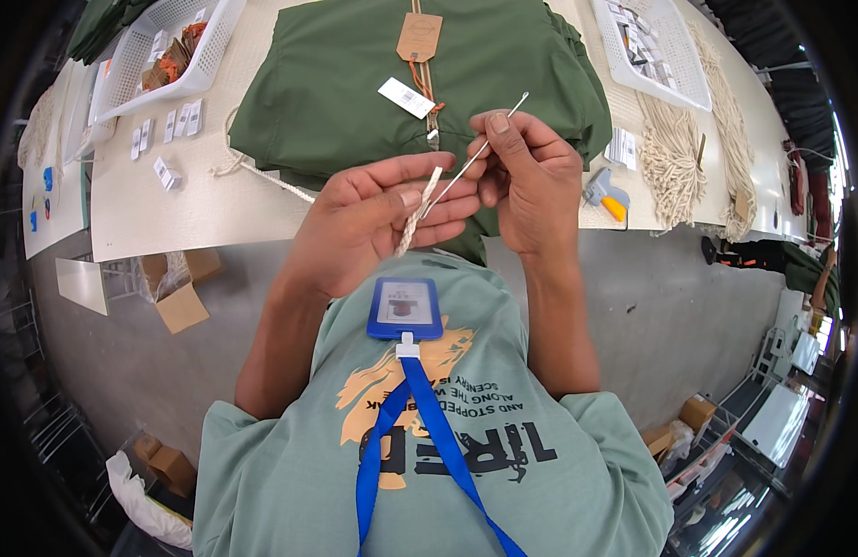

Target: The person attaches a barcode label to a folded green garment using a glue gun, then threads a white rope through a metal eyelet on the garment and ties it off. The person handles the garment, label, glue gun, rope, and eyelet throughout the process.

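My left hand (378,218) pinches the end of a cream twisted cord (416,215) between thumb and fingers. My right hand (529,176) grips a long thin metal needle tool (484,144); its tip meets the cord end at my left fingers and its eye end points up to the right. Both hands hover at the near edge of the table, over a folded green garment (336,84) with a brown cardboard hang tag (419,37) and a white label (406,97) lying on it.
White baskets of tags stand at the back left (169,56) and back right (656,46). A bundle of cream cords (672,158) and a blue and orange tagging gun (605,193) lie to the right. Small white labels (169,130) lie on the left. Cardboard boxes (178,302) stand on the floor.
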Action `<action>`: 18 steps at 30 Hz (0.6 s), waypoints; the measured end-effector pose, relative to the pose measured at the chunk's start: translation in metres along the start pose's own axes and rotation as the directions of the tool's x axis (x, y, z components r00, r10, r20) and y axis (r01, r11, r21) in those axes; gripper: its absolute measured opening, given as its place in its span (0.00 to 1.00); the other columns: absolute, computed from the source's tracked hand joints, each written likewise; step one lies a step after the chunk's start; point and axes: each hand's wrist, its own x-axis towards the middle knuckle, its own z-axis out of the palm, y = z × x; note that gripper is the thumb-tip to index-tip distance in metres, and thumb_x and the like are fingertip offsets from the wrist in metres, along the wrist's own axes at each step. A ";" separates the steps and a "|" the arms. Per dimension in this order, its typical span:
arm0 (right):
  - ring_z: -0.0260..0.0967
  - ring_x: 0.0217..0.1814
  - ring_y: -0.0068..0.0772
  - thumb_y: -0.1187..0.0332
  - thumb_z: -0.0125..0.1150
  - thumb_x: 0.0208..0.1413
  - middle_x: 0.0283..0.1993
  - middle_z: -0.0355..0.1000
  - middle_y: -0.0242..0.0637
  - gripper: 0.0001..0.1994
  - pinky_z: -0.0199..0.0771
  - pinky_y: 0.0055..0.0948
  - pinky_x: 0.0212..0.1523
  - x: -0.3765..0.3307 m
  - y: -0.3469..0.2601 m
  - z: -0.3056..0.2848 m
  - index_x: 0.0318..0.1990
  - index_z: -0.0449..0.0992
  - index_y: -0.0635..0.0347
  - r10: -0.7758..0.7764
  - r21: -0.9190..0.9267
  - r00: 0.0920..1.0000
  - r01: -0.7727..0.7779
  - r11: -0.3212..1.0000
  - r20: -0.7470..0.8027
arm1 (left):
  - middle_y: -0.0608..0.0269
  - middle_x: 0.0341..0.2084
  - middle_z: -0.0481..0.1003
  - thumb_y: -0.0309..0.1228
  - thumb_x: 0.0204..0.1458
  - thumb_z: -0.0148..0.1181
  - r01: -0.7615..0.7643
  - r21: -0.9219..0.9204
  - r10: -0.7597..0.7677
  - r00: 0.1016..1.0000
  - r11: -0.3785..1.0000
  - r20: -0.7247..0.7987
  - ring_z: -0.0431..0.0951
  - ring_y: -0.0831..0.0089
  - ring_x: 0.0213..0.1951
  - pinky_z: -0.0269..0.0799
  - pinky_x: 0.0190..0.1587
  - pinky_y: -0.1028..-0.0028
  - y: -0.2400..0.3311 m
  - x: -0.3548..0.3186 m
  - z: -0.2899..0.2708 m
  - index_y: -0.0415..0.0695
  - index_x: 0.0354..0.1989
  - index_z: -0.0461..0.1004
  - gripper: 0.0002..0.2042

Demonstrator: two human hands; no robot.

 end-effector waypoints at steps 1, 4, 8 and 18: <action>0.71 0.24 0.15 0.66 0.62 0.65 0.28 0.77 0.33 0.10 0.62 0.15 0.17 0.000 0.001 0.000 0.39 0.81 0.67 0.007 -0.019 1.000 -0.007 1.000 -0.005 | 0.34 0.58 0.71 0.23 0.66 0.47 0.002 -0.002 -0.002 1.000 1.000 0.002 0.75 0.51 0.60 0.76 0.61 0.56 0.000 -0.001 0.000 0.28 0.67 0.60 0.22; 0.71 0.24 0.14 0.66 0.62 0.65 0.28 0.77 0.32 0.10 0.61 0.14 0.16 -0.001 0.002 -0.002 0.39 0.81 0.67 0.024 -0.041 1.000 -0.024 0.999 0.006 | 0.34 0.58 0.71 0.22 0.66 0.47 0.005 -0.009 -0.005 1.000 1.000 0.012 0.74 0.50 0.60 0.75 0.62 0.56 -0.002 -0.002 0.002 0.28 0.67 0.60 0.22; 0.71 0.24 0.14 0.67 0.62 0.65 0.28 0.77 0.32 0.10 0.60 0.14 0.15 -0.001 0.005 -0.003 0.39 0.81 0.67 0.038 -0.032 0.999 -0.038 0.999 0.010 | 0.34 0.58 0.71 0.22 0.66 0.47 0.000 -0.015 0.000 1.000 1.000 0.015 0.74 0.49 0.61 0.75 0.62 0.56 -0.004 -0.004 0.002 0.28 0.67 0.60 0.22; 0.71 0.24 0.14 0.68 0.62 0.65 0.28 0.77 0.32 0.09 0.60 0.14 0.15 -0.002 0.010 -0.001 0.40 0.81 0.67 0.057 -0.018 0.998 -0.057 0.998 -0.004 | 0.34 0.59 0.70 0.22 0.66 0.46 -0.032 0.049 0.031 0.999 0.998 0.018 0.74 0.50 0.61 0.74 0.62 0.56 -0.005 -0.010 0.001 0.30 0.68 0.58 0.22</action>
